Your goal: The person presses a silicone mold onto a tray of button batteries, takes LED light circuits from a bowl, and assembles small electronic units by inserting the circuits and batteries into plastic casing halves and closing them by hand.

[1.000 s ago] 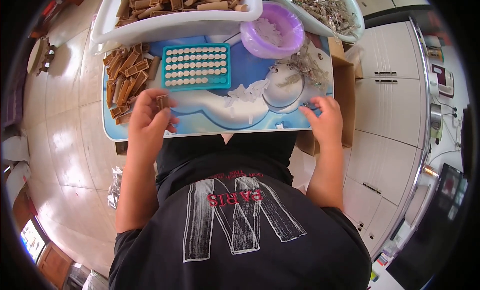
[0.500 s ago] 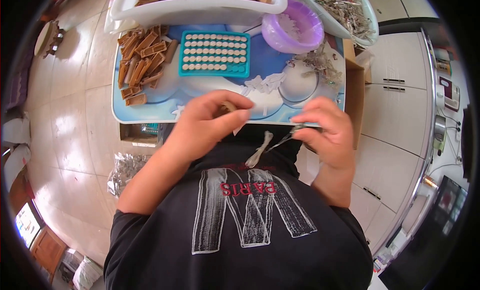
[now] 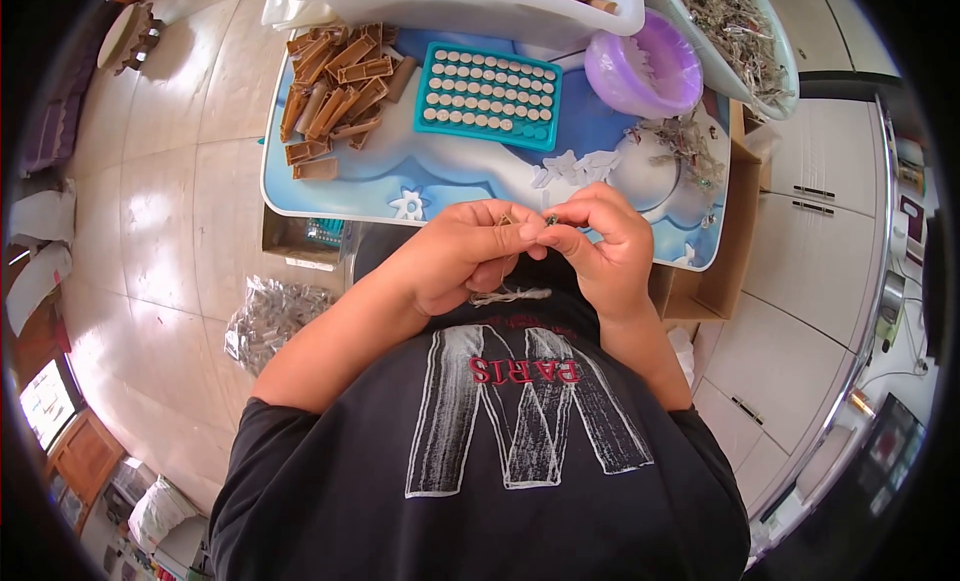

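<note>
Fingers of the left hand (image 3: 462,249) are clamped on a brown case (image 3: 504,221), mostly hidden by the grip. Thumb and forefinger of the right hand (image 3: 606,243) are pinched together on a small dark green part (image 3: 551,220), just beside the left thumb tip. Whether the two hands touch, I cannot tell. Just below the left hand, an off-white cord bundle (image 3: 512,296) lies in front of the black shirt (image 3: 540,421); where it joins is hidden.

Both hands are at the near edge of a blue and white table (image 3: 375,186). Beyond them are white slips (image 3: 580,168), and behind these, slightly left, a turquoise tray (image 3: 484,141) with rows of white discs (image 3: 474,87); bare turquoise slots show at its near right corner. Left of the tray is a pile of brown cases (image 3: 340,91). To its right are a purple bowl (image 3: 625,99) with more white slips inside and a wire clump (image 3: 682,149).

At the far edge, a white bin (image 3: 480,11) contains brown cases, and a pale tub (image 3: 703,53) contains tangled wires. Lower left, a silvery bag (image 3: 275,323) rests on the tiled floor (image 3: 150,226); white cabinets (image 3: 800,256) line the right.
</note>
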`<state>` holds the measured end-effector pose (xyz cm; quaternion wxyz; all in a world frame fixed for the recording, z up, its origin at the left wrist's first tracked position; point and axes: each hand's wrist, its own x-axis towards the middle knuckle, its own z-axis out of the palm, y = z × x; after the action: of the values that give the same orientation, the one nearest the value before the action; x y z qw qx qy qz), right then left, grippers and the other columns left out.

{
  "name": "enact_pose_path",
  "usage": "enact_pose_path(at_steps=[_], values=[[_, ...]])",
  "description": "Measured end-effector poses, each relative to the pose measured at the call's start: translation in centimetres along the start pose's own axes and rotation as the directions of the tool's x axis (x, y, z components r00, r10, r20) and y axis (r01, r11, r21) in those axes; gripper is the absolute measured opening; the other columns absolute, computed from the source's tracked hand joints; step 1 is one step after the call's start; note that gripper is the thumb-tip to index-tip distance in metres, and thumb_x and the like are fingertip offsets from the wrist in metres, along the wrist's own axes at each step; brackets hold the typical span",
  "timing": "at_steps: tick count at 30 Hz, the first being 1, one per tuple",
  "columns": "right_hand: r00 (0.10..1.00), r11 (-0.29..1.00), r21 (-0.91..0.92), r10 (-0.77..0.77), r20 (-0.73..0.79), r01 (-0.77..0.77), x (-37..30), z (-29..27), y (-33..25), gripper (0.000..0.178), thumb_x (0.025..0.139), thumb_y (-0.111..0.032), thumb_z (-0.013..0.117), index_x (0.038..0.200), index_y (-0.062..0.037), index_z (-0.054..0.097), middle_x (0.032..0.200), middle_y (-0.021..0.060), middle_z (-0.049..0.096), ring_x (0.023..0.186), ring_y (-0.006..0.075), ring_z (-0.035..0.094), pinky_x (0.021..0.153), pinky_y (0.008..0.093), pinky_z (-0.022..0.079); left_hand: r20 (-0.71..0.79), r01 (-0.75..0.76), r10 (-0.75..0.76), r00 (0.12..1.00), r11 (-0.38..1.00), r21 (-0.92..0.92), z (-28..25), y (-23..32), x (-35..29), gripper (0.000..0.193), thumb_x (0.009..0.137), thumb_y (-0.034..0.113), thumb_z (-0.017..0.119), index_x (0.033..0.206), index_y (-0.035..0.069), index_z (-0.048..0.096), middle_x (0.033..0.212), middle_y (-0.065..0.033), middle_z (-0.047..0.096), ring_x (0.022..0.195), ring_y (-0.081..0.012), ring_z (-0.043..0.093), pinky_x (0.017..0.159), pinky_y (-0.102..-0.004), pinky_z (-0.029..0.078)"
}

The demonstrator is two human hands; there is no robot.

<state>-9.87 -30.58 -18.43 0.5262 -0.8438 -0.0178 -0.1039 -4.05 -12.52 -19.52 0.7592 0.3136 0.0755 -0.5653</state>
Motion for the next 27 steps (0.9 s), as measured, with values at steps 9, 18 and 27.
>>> enact_pose_path(at_steps=[9, 18, 27], values=[[0.995, 0.995, -0.076, -0.072, -0.066, 0.067, 0.0, 1.0, -0.1, 0.012, 0.086, -0.010, 0.067, 0.094, -0.0007, 0.066, 0.078, 0.0093, 0.062, 0.069, 0.0229, 0.059, 0.062, 0.0306, 0.046, 0.038, 0.007, -0.006, 0.999, 0.999, -0.036, -1.2, -0.4, 0.7, 0.025, 0.092, 0.028, 0.065, 0.087, 0.004, 0.061, 0.057, 0.0053, 0.043, 0.043, -0.0019, 0.030, 0.040, -0.0196, 0.018], [0.977, 0.963, -0.235, -0.163, -0.135, 0.129, 0.0, 1.0, 0.0, 0.009, 0.081, -0.002, 0.068, 0.081, -0.0016, 0.059, 0.076, 0.0092, 0.062, 0.067, 0.0244, 0.058, 0.061, 0.0324, 0.046, -0.136, -0.011, 0.005, 0.991, 0.999, -0.038, 0.3, 0.0, 0.5, 0.021, 0.091, 0.025, 0.066, 0.088, 0.005, 0.061, 0.062, 0.0041, 0.050, 0.045, -0.0018, 0.037, 0.040, -0.0184, 0.023], [0.988, 1.000, -0.008, -0.028, -0.154, 0.027, -0.4, 0.9, 0.5, 0.007, 0.082, -0.002, 0.068, 0.085, -0.0006, 0.062, 0.079, 0.0090, 0.062, 0.071, 0.0205, 0.059, 0.064, 0.0299, 0.046, -0.121, -0.045, 0.036, 0.992, 0.996, -0.075, 0.0, 0.3, 0.1, 0.029, 0.098, 0.027, 0.050, 0.110, 0.003, 0.061, 0.086, -0.0010, 0.057, 0.064, -0.0063, 0.049, 0.057, -0.0201, 0.038]])
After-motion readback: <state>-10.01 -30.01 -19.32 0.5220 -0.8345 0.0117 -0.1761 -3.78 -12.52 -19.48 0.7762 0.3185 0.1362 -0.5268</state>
